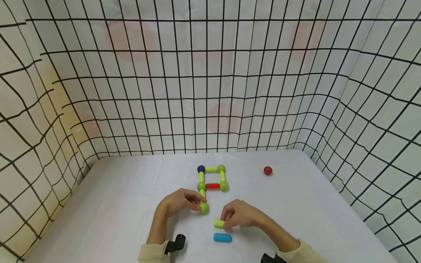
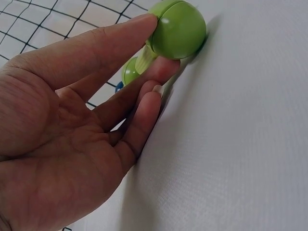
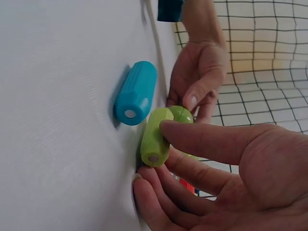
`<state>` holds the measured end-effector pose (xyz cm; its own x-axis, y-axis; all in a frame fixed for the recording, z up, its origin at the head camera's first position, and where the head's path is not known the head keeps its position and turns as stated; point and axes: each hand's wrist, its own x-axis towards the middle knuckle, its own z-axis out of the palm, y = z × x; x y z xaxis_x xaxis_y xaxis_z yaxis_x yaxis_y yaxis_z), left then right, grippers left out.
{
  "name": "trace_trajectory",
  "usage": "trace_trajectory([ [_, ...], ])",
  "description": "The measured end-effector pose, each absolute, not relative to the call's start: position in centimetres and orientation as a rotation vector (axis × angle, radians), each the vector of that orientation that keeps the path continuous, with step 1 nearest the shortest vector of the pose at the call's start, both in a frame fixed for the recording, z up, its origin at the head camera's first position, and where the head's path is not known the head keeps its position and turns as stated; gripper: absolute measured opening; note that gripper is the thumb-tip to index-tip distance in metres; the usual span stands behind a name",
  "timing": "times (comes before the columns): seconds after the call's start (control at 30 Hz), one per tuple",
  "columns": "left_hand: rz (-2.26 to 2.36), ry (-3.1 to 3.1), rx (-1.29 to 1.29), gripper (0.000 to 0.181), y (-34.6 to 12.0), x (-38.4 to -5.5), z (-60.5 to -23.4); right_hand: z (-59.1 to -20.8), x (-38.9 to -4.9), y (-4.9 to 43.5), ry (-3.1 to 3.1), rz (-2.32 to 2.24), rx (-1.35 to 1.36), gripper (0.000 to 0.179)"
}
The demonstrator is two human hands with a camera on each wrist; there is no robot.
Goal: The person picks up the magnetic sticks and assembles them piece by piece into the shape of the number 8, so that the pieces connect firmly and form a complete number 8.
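Observation:
My left hand (image 1: 180, 201) pinches a green ball (image 1: 204, 208) between thumb and fingers, at the near end of a joined shape lying on the table. That shape has a square of green rods, one red rod (image 1: 212, 186), green balls and a dark blue ball (image 1: 201, 168) at its far left corner. With thumb and fingers my right hand (image 1: 241, 213) pinches a yellow-green magnetic rod (image 3: 157, 137), just right of and nearer than the ball. A round metal tip shows on the rod's end. Close by, a blue rod (image 1: 222, 237) lies on the cloth.
A red ball (image 1: 268, 170) sits apart at the back right of the white-covered table (image 1: 131, 190). Black netting (image 1: 210, 76) over pale walls rises behind the table and along both sides. Black wrist straps (image 1: 175, 244) sit at the sleeve cuffs.

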<state>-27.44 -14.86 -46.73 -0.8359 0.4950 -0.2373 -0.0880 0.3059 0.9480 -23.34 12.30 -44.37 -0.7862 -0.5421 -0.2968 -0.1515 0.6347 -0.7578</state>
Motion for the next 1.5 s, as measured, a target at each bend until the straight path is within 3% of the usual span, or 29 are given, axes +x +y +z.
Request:
trace_trajectory([
  [0.5, 1.577, 2.075, 0.358, 0.03, -14.8, -27.3, -46.8, -44.8, -25.3, 11.8, 2.417, -1.201, -0.357, 0.015],
  [1.5, 1.584, 2.076, 0.43, 0.032, -15.1, -27.6, -47.1, -45.2, -26.9, 11.6, 2.434, -1.218, -0.352, 0.012],
])
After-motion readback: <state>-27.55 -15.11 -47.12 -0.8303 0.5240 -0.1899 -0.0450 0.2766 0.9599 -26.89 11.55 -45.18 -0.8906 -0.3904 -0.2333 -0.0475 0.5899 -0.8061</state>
